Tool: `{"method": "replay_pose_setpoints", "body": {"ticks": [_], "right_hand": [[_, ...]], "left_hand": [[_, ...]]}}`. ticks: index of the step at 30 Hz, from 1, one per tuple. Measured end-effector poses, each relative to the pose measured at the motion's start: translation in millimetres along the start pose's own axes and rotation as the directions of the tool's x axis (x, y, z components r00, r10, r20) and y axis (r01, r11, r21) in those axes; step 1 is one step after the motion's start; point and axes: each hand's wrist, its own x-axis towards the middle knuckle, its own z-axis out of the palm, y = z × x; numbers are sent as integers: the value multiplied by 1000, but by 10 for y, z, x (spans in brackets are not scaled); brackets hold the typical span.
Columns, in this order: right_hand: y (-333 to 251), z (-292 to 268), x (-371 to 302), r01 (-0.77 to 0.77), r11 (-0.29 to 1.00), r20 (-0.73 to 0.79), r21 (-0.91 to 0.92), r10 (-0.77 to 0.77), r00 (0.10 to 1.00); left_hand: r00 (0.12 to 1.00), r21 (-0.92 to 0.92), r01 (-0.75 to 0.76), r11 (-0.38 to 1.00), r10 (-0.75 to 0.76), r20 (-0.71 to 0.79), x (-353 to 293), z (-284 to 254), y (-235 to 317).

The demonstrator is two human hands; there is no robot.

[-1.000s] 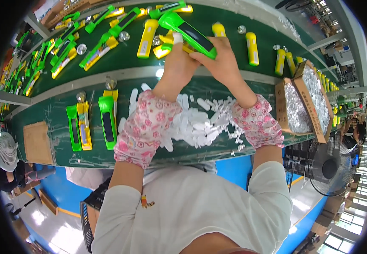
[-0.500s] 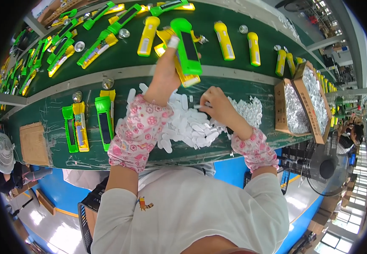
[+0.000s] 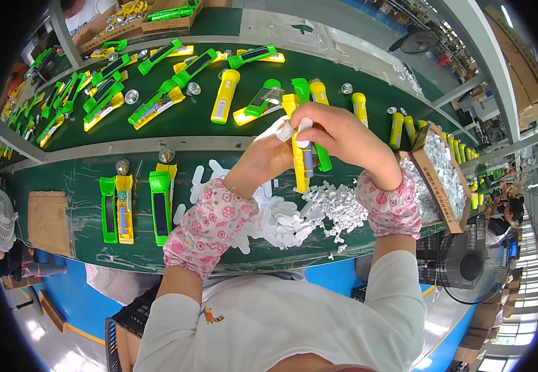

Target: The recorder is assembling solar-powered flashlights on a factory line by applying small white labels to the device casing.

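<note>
My left hand [image 3: 261, 160], with a white covering on its thumb, is closed round an opened flashlight body over the bench. The flashlight's yellow half [image 3: 300, 170] faces me, showing a purple cylinder inside, and its green half [image 3: 323, 159] hangs behind. My right hand [image 3: 359, 139] pinches a white oval piece [image 3: 305, 130] against the upper part of the yellow half. Beneath the hands lie a pile of white oval pieces [image 3: 281, 222] and a heap of small white parts [image 3: 337, 208].
Two opened flashlights [image 3: 125, 211] lie on the left of the bench, beside a cardboard sheet [image 3: 48, 222]. Beyond a raised rail [image 3: 95, 150], green and yellow flashlights [image 3: 224, 99] line a green belt. A cardboard box [image 3: 436, 180] of silvery parts stands at right, near a black fan [image 3: 472, 263].
My left hand has drawn the flashlight down and turned it so the yellow half faces me. My right hand has risen from the small parts to meet it, with a white oval piece in its fingers.
</note>
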Motion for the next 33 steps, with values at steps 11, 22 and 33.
{"method": "replay_pose_setpoints", "body": {"ticks": [11,22,33], "right_hand": [[116,130,15,-258,962,-118,87,267,956],[178,943,-231,-237,970,-466,51,234,853],[150,1010,-189,-151,975,-516,160,213,830]], "left_hand": [[995,-3,-66,998,66,-77,48,-117,-6],[742,212,-406,889,456,-492,46,41,-12],[723,220,-404,888,457,-518,21,34,85]]}}
